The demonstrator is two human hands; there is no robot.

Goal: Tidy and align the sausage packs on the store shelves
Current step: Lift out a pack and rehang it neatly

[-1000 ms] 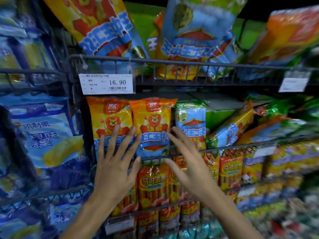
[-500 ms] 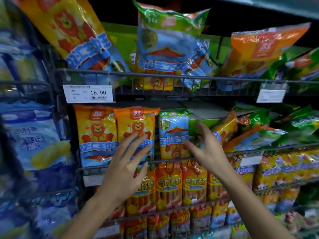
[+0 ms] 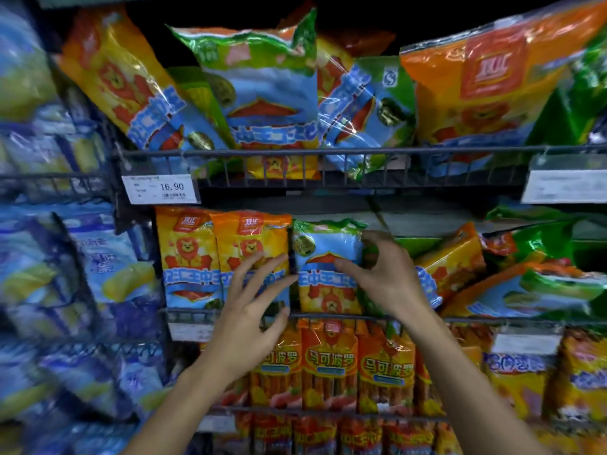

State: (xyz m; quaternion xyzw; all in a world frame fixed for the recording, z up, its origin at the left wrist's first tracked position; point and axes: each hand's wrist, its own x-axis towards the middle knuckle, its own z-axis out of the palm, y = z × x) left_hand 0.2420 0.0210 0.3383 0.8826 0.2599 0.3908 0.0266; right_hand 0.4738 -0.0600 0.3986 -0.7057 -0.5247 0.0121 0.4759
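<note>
Orange upright packs (image 3: 223, 257) two, green-topped pack (image 3: 325, 257) one

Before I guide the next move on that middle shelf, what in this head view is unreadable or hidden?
- Right price tag: print blurred, cut by the frame's right edge.
- Green-topped sausage pack: right edge hidden by the right hand.
- Second orange pack: lower part covered by the left hand.
- Blue packs at far left: motion-blurred.
</note>
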